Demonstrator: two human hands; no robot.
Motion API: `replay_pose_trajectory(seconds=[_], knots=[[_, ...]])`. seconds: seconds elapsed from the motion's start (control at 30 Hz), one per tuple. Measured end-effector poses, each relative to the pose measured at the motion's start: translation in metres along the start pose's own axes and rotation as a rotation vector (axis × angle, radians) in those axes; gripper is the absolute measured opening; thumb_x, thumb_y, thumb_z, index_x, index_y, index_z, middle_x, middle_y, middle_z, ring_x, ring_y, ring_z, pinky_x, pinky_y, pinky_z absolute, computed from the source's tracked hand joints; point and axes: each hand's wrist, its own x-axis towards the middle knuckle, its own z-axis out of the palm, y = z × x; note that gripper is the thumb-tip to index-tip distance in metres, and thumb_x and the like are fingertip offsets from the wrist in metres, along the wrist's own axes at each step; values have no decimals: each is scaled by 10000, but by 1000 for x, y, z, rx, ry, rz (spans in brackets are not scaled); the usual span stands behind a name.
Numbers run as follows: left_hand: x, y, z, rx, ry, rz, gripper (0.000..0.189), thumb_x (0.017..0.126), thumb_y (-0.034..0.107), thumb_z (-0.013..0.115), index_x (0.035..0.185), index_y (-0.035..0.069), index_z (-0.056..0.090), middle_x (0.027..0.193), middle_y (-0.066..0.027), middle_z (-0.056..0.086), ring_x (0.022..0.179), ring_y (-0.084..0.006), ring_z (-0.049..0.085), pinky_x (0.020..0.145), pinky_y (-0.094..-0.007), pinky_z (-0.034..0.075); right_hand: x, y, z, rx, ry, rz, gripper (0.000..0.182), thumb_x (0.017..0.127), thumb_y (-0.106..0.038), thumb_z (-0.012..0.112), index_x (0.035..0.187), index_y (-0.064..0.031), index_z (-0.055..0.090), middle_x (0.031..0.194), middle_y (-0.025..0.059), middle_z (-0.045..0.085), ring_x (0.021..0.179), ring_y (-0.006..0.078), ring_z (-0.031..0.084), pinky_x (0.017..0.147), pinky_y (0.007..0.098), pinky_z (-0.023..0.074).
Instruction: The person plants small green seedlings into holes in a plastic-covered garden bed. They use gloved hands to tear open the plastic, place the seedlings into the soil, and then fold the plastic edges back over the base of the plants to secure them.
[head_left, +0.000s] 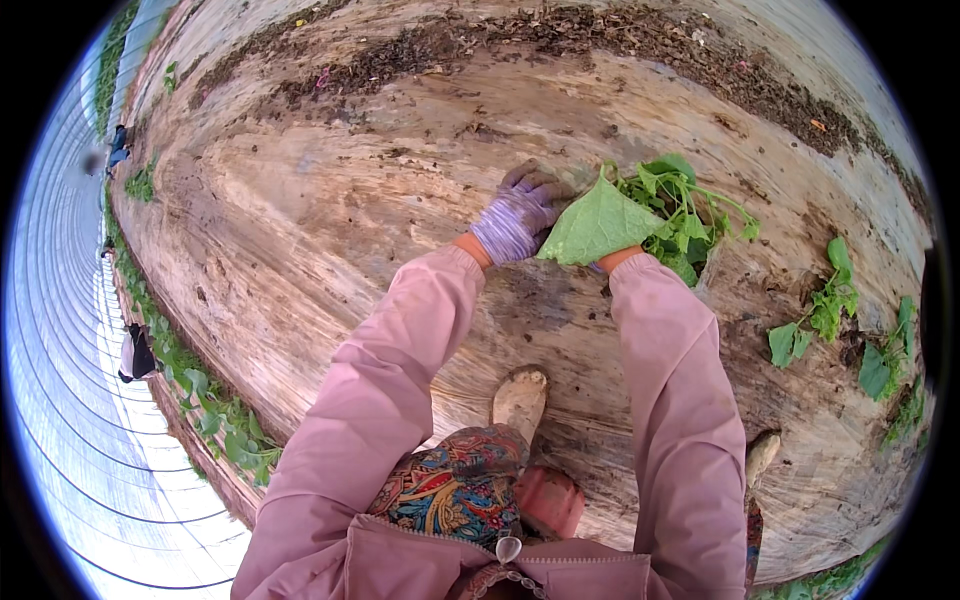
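My left hand (523, 212), in a soiled purple knit glove, lies low against the dirt-stained plastic mulch film (337, 217), back of the hand up. Its fingertips point toward a leafy vine plant (686, 217) just to the right, and what is under them is hidden. One broad green leaf (600, 221) of this plant spreads over my right hand (597, 267). Only a sliver of that glove and the bare wrist show, so its fingers and anything in them cannot be seen. The plant's curling stems lean right, over a gap in the film.
Smaller vine plants (829, 300) grow at the right. A strip of soil and dry leaf litter (525, 34) crosses the far side. My shoe (520, 401) and a red object (551, 501) are below. Leftward are a plant row (217, 412), the greenhouse wall (67, 390) and a distant person (137, 352).
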Motion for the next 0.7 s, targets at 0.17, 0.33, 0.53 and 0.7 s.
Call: replay_pose_trajectory(seconds=[0.17,0.33,0.53,0.7], knots=[[1,2,-5,4,18,22,370,638,196,597,1003,135,609,1116,-47,528,1044,-235,471,990,-437,256,-6,3,10,52,67,-35,280,778,-312,490,963,-134,601,964,106,591,903,292,539,835,415,389],[6,7,-7,18,-3,74,355,637,179,583,988,133,606,1102,-51,531,1046,-233,471,986,-447,265,-18,14,33,185,211,-63,289,791,-302,477,998,-130,584,996,110,580,933,297,527,856,412,379],[5,20,-1,-3,-13,172,343,617,160,570,956,117,602,1066,-65,546,1041,-235,483,992,-458,270,-30,23,63,274,347,-96,303,806,-289,462,1040,-125,563,1035,114,567,969,302,513,882,409,368],[-9,37,2,41,8,121,275,660,166,527,911,104,620,1041,-68,562,1054,-245,479,993,-469,257,-46,27,24,255,93,-106,311,818,-254,446,1076,-112,547,1078,121,554,1013,310,497,906,408,358]])
